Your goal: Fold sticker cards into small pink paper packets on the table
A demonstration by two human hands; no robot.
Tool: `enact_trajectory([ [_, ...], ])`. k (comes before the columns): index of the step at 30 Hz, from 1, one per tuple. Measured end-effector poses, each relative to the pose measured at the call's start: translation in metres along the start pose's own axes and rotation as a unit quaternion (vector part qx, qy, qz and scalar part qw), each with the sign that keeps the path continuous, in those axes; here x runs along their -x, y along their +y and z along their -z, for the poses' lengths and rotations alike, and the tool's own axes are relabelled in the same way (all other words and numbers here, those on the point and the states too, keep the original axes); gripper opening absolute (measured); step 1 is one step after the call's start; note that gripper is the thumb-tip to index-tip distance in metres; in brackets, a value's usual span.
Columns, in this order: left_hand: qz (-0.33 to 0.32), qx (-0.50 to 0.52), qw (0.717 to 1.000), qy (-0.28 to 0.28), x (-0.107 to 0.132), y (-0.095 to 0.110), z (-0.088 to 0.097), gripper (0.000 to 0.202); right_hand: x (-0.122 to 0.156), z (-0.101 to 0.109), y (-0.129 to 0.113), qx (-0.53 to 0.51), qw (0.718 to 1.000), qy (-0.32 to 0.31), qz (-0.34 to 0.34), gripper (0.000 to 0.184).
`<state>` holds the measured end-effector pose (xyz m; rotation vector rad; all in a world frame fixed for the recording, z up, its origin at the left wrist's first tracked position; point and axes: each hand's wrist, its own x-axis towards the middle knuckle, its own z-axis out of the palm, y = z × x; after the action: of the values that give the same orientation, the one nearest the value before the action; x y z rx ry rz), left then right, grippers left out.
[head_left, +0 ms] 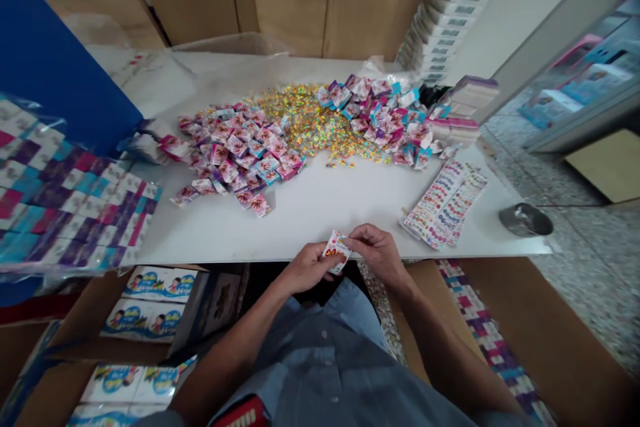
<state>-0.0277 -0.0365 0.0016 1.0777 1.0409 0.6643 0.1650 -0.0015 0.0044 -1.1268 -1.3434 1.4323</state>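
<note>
Card [334, 251], small and white with red and coloured print, held at the near edge of the surface [325, 200], in front of a blue-grey shirt [320, 360]. Printed face turned up toward the head camera. Long axis running mostly away from the body, far end leaning a little to the right, near end toward the lap. Impossible to tell top of print from bottom.

Left hand [309, 268] at the card's left side: fingers closed on it, thumb laid across the printed face, the rest partly hidden behind. Right hand [379, 253] at the far right corner: thumb and forefinger brought together in a pinch on the card, other fingers curled in.

Farther back, a left heap of small packs [240, 150], then a spread of yellow pieces [313, 123], then a right heap of small packs [383, 117]. Nearer on the right, overlapping sticker sheets [445, 203], slanting from near left to far right, with a metal cup [525, 220] well to their right. At far left, a stack of wrapped boxes [75, 197] in purple, pink and blue. Lower left, white and blue boxes [150, 313] in an open carton [85, 340].
</note>
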Motion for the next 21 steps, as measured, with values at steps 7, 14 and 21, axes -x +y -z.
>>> enact_trajectory([
  [7,-0.052,-0.041,0.995,0.075,0.019,0.005,0.013,0.035,0.002,-0.009,0.009,0.071,0.994,0.058,0.056,0.014],
  [14,-0.212,0.102,0.95,0.206,0.013,-0.003,0.002,0.025,0.007,-0.024,-0.005,0.196,0.957,0.003,0.212,0.013],
  [21,-0.154,0.114,0.954,0.229,0.007,0.0,0.005,0.036,0.006,-0.028,-0.002,0.088,0.99,-0.05,0.095,0.022],
])
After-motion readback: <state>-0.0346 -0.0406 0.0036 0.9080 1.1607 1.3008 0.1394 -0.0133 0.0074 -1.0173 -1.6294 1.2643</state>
